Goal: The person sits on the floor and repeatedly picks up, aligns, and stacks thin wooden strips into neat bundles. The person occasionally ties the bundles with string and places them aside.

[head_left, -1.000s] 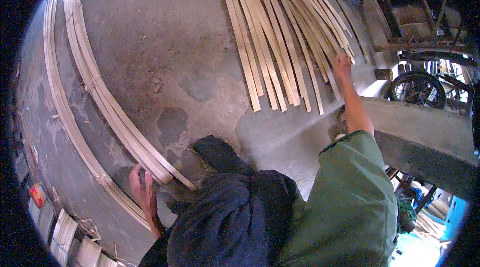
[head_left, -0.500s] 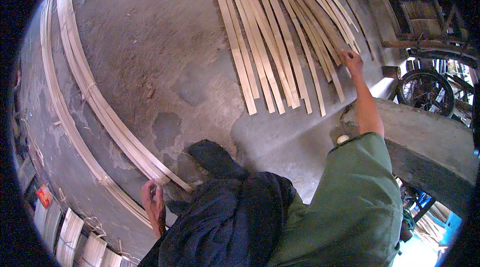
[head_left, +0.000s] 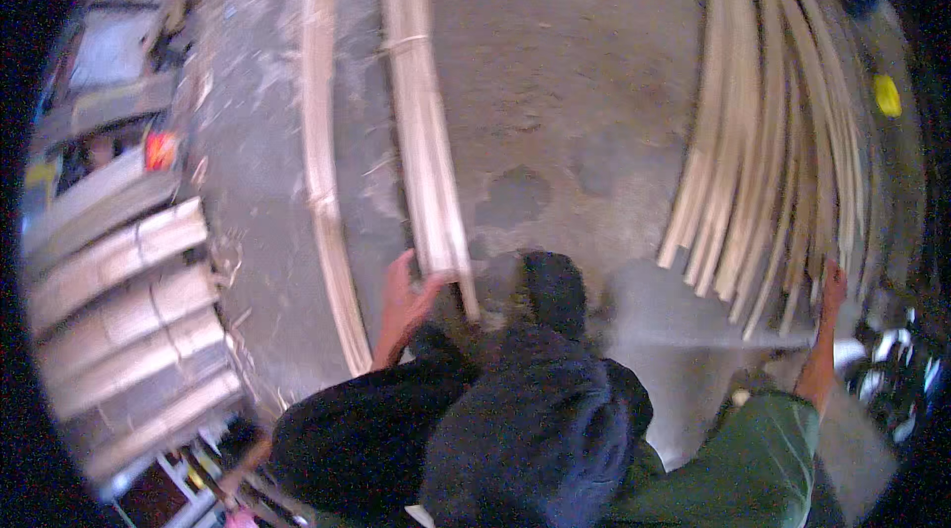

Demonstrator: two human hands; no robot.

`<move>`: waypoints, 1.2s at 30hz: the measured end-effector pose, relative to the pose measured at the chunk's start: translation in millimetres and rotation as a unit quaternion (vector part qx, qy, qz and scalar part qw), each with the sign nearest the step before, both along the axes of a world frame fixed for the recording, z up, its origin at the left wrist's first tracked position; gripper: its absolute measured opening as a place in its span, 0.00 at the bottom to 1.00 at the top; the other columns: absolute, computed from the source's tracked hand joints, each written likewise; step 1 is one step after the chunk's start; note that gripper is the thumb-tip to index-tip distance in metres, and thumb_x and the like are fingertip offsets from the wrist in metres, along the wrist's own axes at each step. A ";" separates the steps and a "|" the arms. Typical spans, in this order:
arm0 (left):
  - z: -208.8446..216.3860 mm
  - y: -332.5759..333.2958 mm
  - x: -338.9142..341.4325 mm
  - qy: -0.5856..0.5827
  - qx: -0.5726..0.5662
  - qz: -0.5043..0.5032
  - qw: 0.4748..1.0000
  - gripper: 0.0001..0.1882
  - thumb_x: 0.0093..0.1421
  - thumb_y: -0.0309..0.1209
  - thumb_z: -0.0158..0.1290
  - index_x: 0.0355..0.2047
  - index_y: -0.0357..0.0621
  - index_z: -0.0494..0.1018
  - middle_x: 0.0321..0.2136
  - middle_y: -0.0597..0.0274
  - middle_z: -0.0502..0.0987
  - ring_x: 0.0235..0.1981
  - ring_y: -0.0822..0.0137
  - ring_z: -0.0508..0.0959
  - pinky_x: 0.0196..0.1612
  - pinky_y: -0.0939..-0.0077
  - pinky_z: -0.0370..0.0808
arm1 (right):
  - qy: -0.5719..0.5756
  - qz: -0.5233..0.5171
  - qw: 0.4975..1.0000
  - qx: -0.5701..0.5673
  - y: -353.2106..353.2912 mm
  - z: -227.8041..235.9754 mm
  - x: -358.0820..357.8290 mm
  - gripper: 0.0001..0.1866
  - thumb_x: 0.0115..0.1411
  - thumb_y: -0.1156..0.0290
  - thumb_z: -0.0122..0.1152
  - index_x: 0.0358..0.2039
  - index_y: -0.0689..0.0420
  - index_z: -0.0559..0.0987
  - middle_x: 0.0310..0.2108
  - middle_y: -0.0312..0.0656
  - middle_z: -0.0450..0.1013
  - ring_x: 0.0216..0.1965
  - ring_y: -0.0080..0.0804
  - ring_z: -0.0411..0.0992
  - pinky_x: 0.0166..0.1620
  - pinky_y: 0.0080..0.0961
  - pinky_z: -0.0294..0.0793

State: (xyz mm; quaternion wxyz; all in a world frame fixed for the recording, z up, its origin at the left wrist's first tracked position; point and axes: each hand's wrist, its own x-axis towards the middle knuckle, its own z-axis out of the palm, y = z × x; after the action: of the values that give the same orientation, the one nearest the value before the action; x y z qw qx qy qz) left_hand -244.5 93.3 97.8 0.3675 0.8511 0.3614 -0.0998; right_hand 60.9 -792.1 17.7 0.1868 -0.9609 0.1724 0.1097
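Observation:
At left centre my left hand (head_left: 404, 298) is at the near end of a tied bundle of pale wooden strips (head_left: 424, 122). Its thumb and fingers are apart, beside and against the bundle's end; motion blurs the contact. Far to the right, my right hand (head_left: 834, 280) is by the near ends of a fan of loose wooden strips (head_left: 738, 181). The fingers there are smeared, so I cannot make out whether a strip is between them. A second tied bundle (head_left: 320, 132) lies left of the first, on the floor.
Stacked, tied bundles of short slats (head_left: 149, 300) line the left side, with a red-orange packet (head_left: 160, 151) above them. A yellow object (head_left: 887, 95) is at the far right. Concrete floor (head_left: 565, 82) lies between the bundles and the loose strips.
The view has swung left, so bundles and loose strips appear farther right. My left hand stays by the same bundle's end; my right hand remains near the loose strips.

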 end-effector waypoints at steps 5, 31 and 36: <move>-4.7 -19.8 25.6 0.061 -0.002 0.077 0.995 0.57 0.48 0.51 0.65 0.65 0.30 0.46 0.58 0.35 0.60 0.61 0.42 0.60 0.64 0.56 0.57 | -0.195 0.079 0.948 -0.239 56.4 -3.4 24.7 0.23 0.67 0.56 0.45 0.51 0.61 0.76 0.47 0.54 0.74 0.46 0.50 0.72 0.52 0.38 0.69; 148.8 38.0 -189.6 0.015 -0.023 -0.017 0.999 0.57 0.44 0.38 0.65 0.68 0.39 0.44 0.59 0.35 0.58 0.59 0.41 0.62 0.60 0.59 0.62 | 0.384 0.108 0.546 0.737 982.0 89.0 -74.9 0.40 0.65 0.50 0.50 0.67 0.62 0.49 0.57 0.58 0.63 0.56 0.47 0.66 0.59 0.41 0.66; 153.2 -23.3 -197.4 -0.139 0.171 0.154 0.963 0.39 0.52 0.37 0.63 0.61 0.40 0.60 0.51 0.48 0.70 0.53 0.51 0.71 0.57 0.62 0.67 | 0.481 0.158 0.467 0.725 985.5 105.3 -164.7 0.32 0.67 0.50 0.46 0.62 0.61 0.59 0.62 0.48 0.61 0.59 0.41 0.64 0.64 0.40 0.61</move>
State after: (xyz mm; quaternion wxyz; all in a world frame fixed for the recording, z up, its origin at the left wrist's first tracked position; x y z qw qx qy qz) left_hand -442.0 70.0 251.0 0.2745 0.8407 0.4450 0.1408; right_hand -103.8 193.4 123.1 0.6835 -0.2873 -0.0613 0.6682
